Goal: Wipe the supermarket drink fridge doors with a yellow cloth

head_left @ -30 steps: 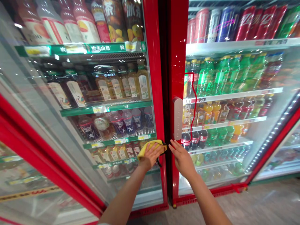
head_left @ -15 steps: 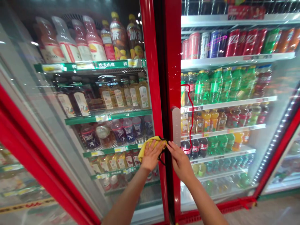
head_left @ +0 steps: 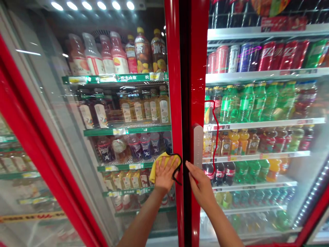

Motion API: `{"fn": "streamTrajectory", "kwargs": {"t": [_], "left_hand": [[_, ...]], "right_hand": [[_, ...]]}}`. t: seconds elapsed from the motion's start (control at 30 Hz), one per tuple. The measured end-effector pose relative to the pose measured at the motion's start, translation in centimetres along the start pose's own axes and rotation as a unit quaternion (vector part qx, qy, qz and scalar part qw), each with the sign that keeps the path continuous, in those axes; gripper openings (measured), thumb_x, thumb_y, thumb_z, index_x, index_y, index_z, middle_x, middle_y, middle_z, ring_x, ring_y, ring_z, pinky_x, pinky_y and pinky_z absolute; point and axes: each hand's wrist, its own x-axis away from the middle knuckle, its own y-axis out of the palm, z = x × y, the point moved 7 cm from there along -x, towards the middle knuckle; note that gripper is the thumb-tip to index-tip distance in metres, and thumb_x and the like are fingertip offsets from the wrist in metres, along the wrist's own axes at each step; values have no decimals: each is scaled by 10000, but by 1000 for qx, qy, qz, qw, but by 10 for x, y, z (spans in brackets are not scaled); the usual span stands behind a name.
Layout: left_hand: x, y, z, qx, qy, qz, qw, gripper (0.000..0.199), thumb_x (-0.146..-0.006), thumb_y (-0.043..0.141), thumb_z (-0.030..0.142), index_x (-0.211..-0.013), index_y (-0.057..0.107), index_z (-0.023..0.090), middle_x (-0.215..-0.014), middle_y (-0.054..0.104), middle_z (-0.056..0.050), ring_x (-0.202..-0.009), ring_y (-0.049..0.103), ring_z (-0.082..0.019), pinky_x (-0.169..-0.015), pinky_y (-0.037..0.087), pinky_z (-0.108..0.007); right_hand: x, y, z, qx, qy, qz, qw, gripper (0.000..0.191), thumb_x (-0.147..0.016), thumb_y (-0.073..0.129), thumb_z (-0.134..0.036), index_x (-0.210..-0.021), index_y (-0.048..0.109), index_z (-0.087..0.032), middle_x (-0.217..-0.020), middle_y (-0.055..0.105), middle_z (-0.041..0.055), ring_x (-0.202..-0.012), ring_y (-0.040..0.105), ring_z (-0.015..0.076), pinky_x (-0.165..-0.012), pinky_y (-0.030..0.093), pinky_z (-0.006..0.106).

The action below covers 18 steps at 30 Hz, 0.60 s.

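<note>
My left hand point(head_left: 164, 173) lies with fingers spread on a yellow cloth point(head_left: 156, 168) with a dark edging, holding it against the glass door point(head_left: 118, 142) of the left drinks fridge. The cloth's right edge reaches onto that door's red frame point(head_left: 174, 103). My right hand point(head_left: 202, 187) is open, its fingers stretched towards the dark gap between the two doors. It sits at the red frame point(head_left: 199, 89) of the right door, just below the pale upright handle point(head_left: 197, 145). Whether its fingertips touch the frame, I cannot tell.
Behind the left glass stand bottles of juice and tea point(head_left: 142, 51) on green-edged shelves. The right fridge holds cans point(head_left: 269, 56) and green soda bottles point(head_left: 246, 103) on white-edged shelves. Another red-framed door point(head_left: 33, 151) runs along the left.
The view has shifted, so the fridges appear farther right and lower. My left hand and the cloth have moved left across the door, more onto the glass. My right hand stays by the right frame.
</note>
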Motion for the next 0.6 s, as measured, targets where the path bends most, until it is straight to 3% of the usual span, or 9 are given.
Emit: {"fn": "streamTrajectory", "kwargs": {"t": [0.1,0.2,0.33,0.43,0.5,0.6], "left_hand": [[-24,-13,-9,13,-5,-21,1000,644,-952,554,478,-1554,348,374,-1592,426,21,-1562,169,-269,-1281,-40,-533],[-49,-36,-30,15,-44,9,999,654,-956,559,428,-1562,320,373,-1617,383,10,-1562,169,-276,-1282,24,-553],[-27,-40,-46,3,-116,63,991,632,-945,584,401,-1542,387,333,-1608,402,-23,-1568,124,-305,-1273,20,-590],[-8,-25,-32,17,-52,49,997,602,-938,603,424,-1511,419,401,-1551,489,26,-1560,179,-268,-1278,-28,-554],[-11,-23,-26,31,10,28,999,595,-946,592,441,-1509,398,441,-1523,521,61,-1536,259,-234,-1285,-43,-512],[-29,-40,-47,36,7,36,999,593,-960,569,420,-1520,378,440,-1541,497,60,-1529,277,-233,-1288,-22,-514]], "right_hand": [[-10,4,-6,-12,-7,4,1000,486,-968,431,-134,-1402,600,-273,-1363,667,75,-1287,617,216,-1091,527,454],[-18,7,-13,-24,-20,14,999,486,-959,441,-130,-1386,613,-285,-1361,668,71,-1278,624,219,-1085,530,466],[-19,8,-13,-28,-2,39,999,463,-957,460,-157,-1368,630,-287,-1344,678,75,-1262,636,235,-1075,533,495],[-23,10,-12,-27,26,58,998,431,-959,473,-190,-1343,653,-263,-1328,687,92,-1243,649,252,-1075,526,521],[-28,14,-16,-34,34,63,997,418,-959,478,-200,-1331,662,-247,-1332,683,99,-1247,646,255,-1085,516,527],[-35,21,-23,-50,37,64,996,414,-961,474,-199,-1325,665,-240,-1339,679,97,-1257,640,248,-1091,514,516]]}}
